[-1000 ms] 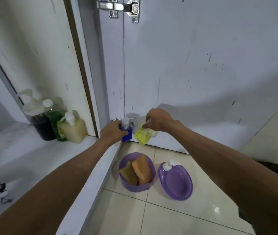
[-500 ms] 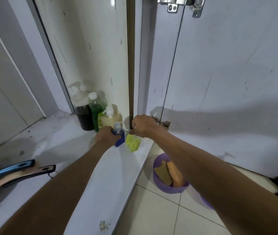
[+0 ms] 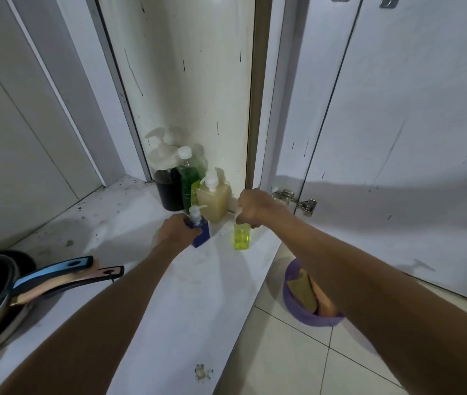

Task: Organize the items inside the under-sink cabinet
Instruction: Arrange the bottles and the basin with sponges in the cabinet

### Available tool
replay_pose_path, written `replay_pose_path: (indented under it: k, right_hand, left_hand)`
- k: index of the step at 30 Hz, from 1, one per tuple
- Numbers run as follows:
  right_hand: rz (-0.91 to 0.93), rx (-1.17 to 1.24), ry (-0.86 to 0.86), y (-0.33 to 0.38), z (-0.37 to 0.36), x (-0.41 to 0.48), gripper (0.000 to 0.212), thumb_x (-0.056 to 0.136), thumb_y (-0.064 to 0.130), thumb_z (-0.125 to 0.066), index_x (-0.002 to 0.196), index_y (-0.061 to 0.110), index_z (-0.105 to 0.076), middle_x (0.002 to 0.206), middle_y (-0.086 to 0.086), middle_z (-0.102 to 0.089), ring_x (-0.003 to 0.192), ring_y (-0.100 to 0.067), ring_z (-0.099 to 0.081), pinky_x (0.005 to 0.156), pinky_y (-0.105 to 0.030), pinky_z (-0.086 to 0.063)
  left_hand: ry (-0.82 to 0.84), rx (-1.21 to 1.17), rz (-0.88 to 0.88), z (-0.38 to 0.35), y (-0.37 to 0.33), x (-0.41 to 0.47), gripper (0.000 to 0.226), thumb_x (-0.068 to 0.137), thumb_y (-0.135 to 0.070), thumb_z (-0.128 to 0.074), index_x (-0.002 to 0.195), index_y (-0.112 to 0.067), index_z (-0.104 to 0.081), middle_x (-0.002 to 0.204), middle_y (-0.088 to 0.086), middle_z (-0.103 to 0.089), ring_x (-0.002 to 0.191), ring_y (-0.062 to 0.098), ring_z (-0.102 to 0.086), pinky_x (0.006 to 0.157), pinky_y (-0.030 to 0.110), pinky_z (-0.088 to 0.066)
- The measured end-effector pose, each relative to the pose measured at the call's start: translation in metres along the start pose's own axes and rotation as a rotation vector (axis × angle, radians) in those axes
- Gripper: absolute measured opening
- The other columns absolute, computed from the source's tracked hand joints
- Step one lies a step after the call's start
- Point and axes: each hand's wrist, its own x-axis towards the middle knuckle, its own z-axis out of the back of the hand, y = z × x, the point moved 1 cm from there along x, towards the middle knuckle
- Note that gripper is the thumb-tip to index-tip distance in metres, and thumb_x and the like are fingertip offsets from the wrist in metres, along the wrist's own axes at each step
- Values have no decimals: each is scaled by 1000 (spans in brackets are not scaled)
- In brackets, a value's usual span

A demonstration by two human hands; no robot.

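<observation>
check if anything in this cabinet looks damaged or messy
The cabinet floor is speckled with dark grime near the back, and its front edge has a chipped spot. The bottles stand upright, none spilled.

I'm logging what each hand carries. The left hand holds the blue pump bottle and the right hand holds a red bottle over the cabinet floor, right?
Not quite. The right hand holds a yellow-green bottle, not a red one, as the head view shows. The left hand does hold the blue pump bottle, over the cabinet floor.
</observation>
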Motion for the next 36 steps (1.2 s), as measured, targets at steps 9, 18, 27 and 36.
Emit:
replay_pose_path:
  k: [9, 18, 27, 36]
  right_hand:
    - [-62, 3, -236, 24, -7, 41, 13, 86, 14, -65, 82, 12, -54, 65, 1, -46, 81, -21, -62, 53, -22, -36]
    - [-113, 91, -213, 20, -9, 60, 27, 91, 36, -62, 85, 10, -55, 85, -3, -60, 87, -25, -64, 67, -29, -47]
    - [-164, 563, 156, 2, 4, 48, 86, 93, 64, -47, 156, 17, -14, 140, -18, -53, 99, -32, -69, 87, -42, -57]
    - [-98, 455, 115, -4, 13, 38, 74, 96, 61, -42, 139, 2, -45, 137, -14, -54, 112, -28, -60, 84, -29, -46]
  left_hand:
    - [24, -62, -36, -1, 7, -9, 22, 75, -30, -78, 85, -19, -62, 86, 2, -68, 79, 21, -64, 68, 30, -49]
    - [21, -106, -78, -17, -6, -8, 32, 75, -29, -80, 99, -15, -63, 96, 0, -66, 88, 19, -62, 77, 34, -54]
    - [18, -151, -82, -38, -38, -13, 34, 77, -29, -79, 98, -10, -63, 90, 1, -62, 81, 18, -57, 63, 27, -42]
    - [0, -217, -32, -60, -62, -8, 43, 71, -34, -83, 95, -10, -57, 82, 0, -60, 76, 18, -57, 51, 22, -36]
